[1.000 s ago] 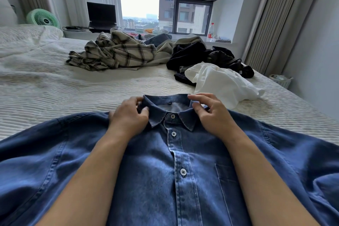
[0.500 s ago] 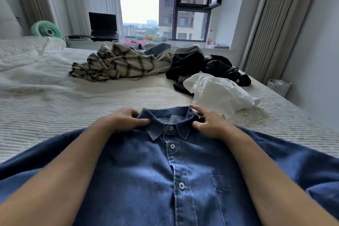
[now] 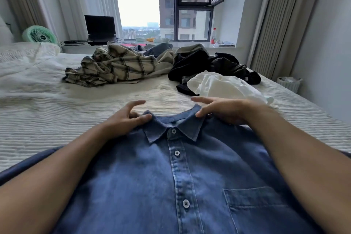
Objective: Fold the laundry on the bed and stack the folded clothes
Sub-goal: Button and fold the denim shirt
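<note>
Denim shirt (image 3: 171, 186) flat on bed (image 3: 57, 112), 2 hands (image 3: 125, 119) at its collar (image 3: 171, 121).

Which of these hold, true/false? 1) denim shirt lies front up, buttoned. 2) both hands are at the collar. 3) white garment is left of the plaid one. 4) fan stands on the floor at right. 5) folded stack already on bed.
1) True: the denim shirt lies front up on the bed, its visible buttons fastened.
2) True: the left hand and the right hand sit at either end of the collar, fingers spread.
3) False: the white garment lies right of the plaid one.
4) False: the fan is far left, beyond the bed.
5) False: no folded stack shows; the other clothes lie crumpled.
</note>
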